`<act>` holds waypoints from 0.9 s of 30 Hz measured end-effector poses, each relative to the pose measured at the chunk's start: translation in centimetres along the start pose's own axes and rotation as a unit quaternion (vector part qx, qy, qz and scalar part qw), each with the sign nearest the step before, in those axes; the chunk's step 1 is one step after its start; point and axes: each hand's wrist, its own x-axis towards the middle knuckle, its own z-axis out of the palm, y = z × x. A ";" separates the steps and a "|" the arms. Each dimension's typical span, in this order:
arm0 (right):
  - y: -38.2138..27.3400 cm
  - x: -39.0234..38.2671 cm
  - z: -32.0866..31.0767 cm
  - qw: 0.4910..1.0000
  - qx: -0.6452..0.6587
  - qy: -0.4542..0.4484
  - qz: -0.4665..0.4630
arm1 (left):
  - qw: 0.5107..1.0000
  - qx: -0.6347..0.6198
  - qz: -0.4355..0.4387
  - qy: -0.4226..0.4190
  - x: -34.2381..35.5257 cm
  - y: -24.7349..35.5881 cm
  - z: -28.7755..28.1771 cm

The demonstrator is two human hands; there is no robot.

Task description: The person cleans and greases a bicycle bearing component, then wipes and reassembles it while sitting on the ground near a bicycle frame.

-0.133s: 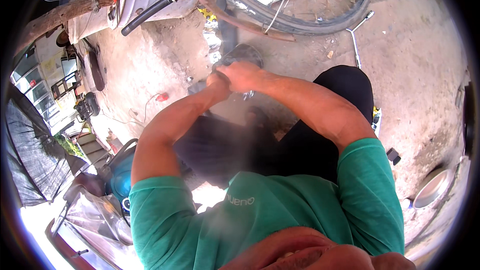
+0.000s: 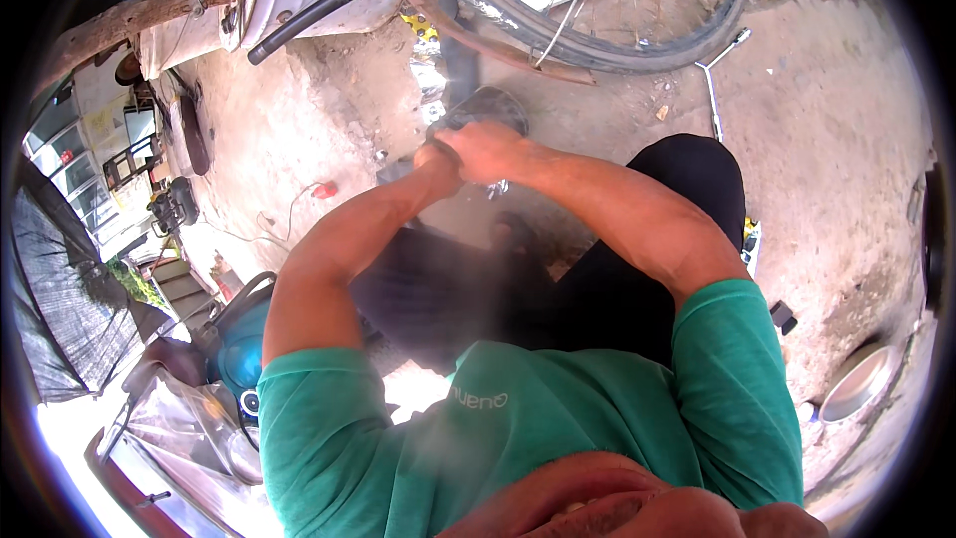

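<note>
1. Dark rounded object [image 2: 490,107] sits at twelve o'clock in the view.
2. Left hand [image 2: 435,156] and right hand [image 2: 488,151] meet at its near edge; the fingers are largely hidden, so I cannot tell whether either is clamped on it.
3. Bicycle wheel [image 2: 637,60]: one o'clock; metal tool [image 2: 713,100]: two.

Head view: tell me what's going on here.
A person's left grip and right grip are together at a dark rounded thing; exactly how each holds it is hidden. A bicycle wheel is just ahead, and a long metal tool lies on the ground near the wheel.
</note>
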 end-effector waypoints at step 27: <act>-1.7 -0.7 -0.3 1.000 -0.005 -0.014 0.026 | 0.998 -0.048 0.026 -0.036 -1.9 0.4 -2.4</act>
